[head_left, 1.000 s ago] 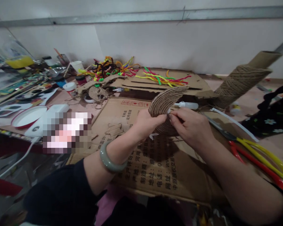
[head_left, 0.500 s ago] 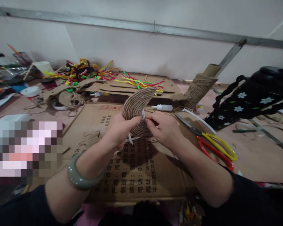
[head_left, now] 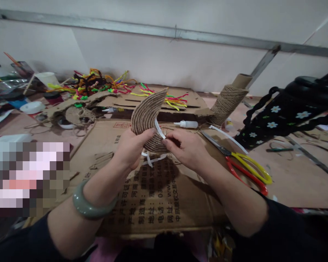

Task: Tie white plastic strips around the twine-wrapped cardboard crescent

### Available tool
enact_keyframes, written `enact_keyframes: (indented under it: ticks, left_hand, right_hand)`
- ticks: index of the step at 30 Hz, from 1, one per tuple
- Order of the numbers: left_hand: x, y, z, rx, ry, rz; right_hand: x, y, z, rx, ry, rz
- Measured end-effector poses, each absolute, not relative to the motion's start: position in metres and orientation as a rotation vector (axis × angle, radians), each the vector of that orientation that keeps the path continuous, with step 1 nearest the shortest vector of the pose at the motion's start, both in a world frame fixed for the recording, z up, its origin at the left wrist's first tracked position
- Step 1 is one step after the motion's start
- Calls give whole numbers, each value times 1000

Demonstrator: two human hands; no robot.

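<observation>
My left hand [head_left: 131,147] grips the lower part of a curved, crescent-shaped piece wrapped in jute twine [head_left: 147,112], held upright over a flattened cardboard box [head_left: 153,196]. My right hand [head_left: 184,147] pinches a thin white strip [head_left: 160,129] that runs along the piece's inner edge. More white strip [head_left: 153,159] hangs below, between the hands. A green bangle [head_left: 89,203] sits on my left wrist.
Red and yellow scissors [head_left: 247,169] lie right of my hands. A small glue bottle [head_left: 187,124] and a twine spool on a cardboard tube [head_left: 228,102] stand behind. Coloured pipe cleaners [head_left: 98,82] pile at the back. A black flowered bag [head_left: 287,112] sits at right.
The view swung right, then steadied. The twine-wrapped piece has tilted more upright and shifted left, and my right hand has pulled the white strip away from its edge.
</observation>
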State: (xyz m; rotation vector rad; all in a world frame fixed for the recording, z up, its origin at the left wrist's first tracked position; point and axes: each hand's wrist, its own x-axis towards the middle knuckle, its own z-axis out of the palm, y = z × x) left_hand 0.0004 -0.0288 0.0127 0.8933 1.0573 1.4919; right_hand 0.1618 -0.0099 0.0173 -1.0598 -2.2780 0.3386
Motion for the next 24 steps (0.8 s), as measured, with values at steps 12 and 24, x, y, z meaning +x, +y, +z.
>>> enact_keyframes:
  ticks: [12, 24]
  left_hand:
    - [5, -29, 8, 849, 888, 1434]
    - [5, -29, 11, 802, 996, 1466]
  right_hand:
    - [160, -12, 19, -1035, -2131, 479]
    - [171, -46, 55, -669, -1976, 675]
